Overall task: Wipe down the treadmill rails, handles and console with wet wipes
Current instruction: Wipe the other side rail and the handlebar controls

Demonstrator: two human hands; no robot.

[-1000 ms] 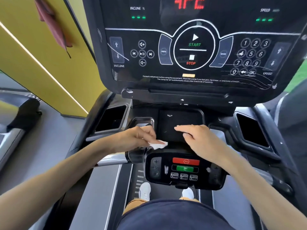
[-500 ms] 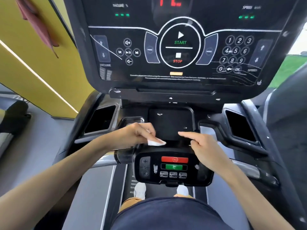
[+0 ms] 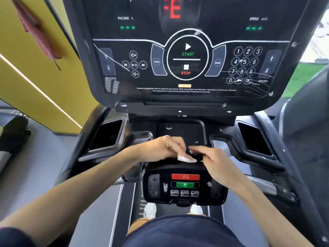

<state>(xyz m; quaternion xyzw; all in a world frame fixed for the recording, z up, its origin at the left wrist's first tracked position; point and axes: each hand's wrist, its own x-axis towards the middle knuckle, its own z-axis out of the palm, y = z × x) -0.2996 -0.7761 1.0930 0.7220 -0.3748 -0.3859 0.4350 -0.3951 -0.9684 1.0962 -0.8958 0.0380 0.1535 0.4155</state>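
The treadmill's big black console fills the top of the view, with START and STOP at its middle. Below it lies a flat black tray, and nearer me a small control pod with a red and a green button. My left hand presses a white wet wipe onto the pod's top edge. My right hand rests beside it, fingers apart, fingertips almost touching the wipe. A silver handle shows at the right.
Dark cup holders sit left and right of the tray. A yellow wall with a hanging reddish cloth is at the left. Another machine stands at the far left. My white shoes are on the belt.
My left hand has slid the wipe rightwards along the pod's top edge, towards my right hand. The right hand has shifted slightly right and down. The camera has swung a little.
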